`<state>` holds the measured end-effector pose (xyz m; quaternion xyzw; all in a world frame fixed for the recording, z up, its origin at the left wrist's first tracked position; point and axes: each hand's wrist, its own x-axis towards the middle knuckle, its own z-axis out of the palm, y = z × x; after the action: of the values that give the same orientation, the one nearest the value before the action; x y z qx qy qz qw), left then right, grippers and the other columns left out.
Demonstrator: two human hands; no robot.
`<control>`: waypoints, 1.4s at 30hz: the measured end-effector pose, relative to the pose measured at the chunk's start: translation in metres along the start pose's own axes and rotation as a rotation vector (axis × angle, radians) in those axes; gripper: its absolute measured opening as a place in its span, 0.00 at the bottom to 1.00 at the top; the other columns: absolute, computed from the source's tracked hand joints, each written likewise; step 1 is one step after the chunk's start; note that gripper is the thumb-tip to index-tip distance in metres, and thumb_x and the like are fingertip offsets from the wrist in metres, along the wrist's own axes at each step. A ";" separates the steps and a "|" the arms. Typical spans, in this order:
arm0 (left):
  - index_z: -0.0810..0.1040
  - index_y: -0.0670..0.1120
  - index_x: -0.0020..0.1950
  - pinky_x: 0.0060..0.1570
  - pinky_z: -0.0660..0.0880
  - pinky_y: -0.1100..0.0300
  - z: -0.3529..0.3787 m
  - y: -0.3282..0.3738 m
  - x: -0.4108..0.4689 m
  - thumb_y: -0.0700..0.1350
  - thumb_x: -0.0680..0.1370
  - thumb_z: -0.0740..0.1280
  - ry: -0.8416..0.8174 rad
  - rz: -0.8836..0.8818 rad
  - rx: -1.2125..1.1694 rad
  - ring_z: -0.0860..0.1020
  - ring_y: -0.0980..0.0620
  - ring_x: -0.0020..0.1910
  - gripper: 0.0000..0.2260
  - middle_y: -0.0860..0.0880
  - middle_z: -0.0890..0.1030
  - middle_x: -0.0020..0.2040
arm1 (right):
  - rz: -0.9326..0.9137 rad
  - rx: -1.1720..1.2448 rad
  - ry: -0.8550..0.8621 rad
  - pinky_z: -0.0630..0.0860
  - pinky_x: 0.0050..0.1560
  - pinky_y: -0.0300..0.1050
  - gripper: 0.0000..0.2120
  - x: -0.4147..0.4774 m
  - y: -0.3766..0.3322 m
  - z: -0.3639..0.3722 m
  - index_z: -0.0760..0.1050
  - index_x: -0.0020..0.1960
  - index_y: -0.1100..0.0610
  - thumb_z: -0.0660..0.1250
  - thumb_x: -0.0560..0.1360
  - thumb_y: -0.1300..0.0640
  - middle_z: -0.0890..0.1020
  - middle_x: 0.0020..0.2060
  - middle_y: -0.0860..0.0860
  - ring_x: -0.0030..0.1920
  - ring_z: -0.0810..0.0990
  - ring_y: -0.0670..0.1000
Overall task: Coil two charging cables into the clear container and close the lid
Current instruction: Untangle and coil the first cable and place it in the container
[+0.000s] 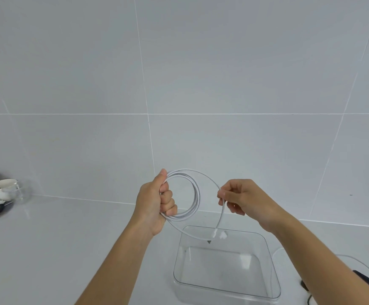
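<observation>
Here the left hand (155,200) has its grip closed round the white charging cable (195,194), coiled upright, while the right hand (243,198) pinches the loose tail, whose plug dangles straight down over the empty clear container (273,282) on the worktop.

Below your hands the container (226,267) stands open, nothing inside, so you can reach straight in. Dishes (3,190) sit well left (out of your way); a dark object (368,280) lies under your right forearm.

white cable (195,194), clear container (225,282), pale grey tiled wall (245,73), white counter (58,238).
</observation>
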<state>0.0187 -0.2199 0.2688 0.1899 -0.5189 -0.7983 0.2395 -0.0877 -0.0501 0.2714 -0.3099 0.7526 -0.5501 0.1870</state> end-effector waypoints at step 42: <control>0.59 0.49 0.25 0.20 0.55 0.65 0.015 -0.019 -0.006 0.52 0.78 0.61 -0.122 -0.125 -0.053 0.48 0.51 0.24 0.23 0.53 0.54 0.20 | 0.089 0.212 0.099 0.57 0.22 0.37 0.14 0.010 0.014 0.047 0.65 0.34 0.58 0.69 0.68 0.70 0.65 0.24 0.50 0.21 0.59 0.47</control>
<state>0.0119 -0.1990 0.2574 0.1667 -0.4984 -0.8352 0.1621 -0.0700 -0.0874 0.2437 -0.2270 0.7114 -0.6325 0.2058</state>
